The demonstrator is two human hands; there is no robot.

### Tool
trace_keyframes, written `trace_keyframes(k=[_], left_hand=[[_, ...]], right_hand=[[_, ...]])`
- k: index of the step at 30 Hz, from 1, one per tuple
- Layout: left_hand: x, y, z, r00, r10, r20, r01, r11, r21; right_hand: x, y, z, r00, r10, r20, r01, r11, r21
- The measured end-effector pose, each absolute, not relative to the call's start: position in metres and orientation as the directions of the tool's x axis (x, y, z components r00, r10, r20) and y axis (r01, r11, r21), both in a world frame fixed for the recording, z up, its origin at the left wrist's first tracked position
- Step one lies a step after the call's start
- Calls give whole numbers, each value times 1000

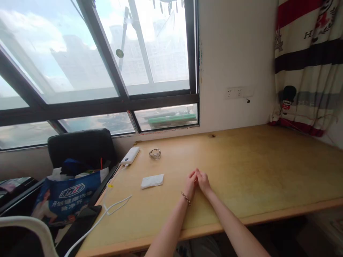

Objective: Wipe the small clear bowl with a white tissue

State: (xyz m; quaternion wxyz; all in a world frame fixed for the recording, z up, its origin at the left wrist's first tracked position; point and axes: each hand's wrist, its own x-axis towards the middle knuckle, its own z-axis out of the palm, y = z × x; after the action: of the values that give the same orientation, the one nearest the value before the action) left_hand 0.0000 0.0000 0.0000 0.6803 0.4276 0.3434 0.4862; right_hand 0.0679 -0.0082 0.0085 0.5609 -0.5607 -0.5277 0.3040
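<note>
My left hand [191,182], with a braided bracelet [185,198] on its wrist, rests on the wooden table [257,167]. Against it lies my right hand [203,181]. Both hands have their fingers closed and meet at the fingertips; no object shows between them, and the palms are hidden. To the left of the hands lies a flat white folded tissue or cloth [152,181]. Farther back stands a silver openwork ring-shaped band [155,154], like a bracelet. Neither hand touches these two things.
A white power bank [130,156] sits at the table's left edge, its white cable [107,207] trailing off the front left. Beside the table, a blue printed bag [69,196] rests on a black chair [83,146]. Windows, a wall socket [234,92] and a curtain [308,71] are behind.
</note>
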Motion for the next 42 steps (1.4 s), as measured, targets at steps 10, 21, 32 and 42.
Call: trace_keyframes(k=[10,21,32,42], left_hand=[[-7,-2,13,342,928,147,-183,-88,979],[-15,-11,20,259,929,264,223,-324,919],[-78,3,32,-414,830,374,880,261,396],[-58,10,5,4,954,301,919,-122,375]], right_hand=[[68,1,9,263,961,91,41,83,-996],[66,-7,2,198,934,296,266,240,-934],[71,-8,2,172,943,284,504,163,-848],[78,-2,-1,288,902,321,533,128,-836]])
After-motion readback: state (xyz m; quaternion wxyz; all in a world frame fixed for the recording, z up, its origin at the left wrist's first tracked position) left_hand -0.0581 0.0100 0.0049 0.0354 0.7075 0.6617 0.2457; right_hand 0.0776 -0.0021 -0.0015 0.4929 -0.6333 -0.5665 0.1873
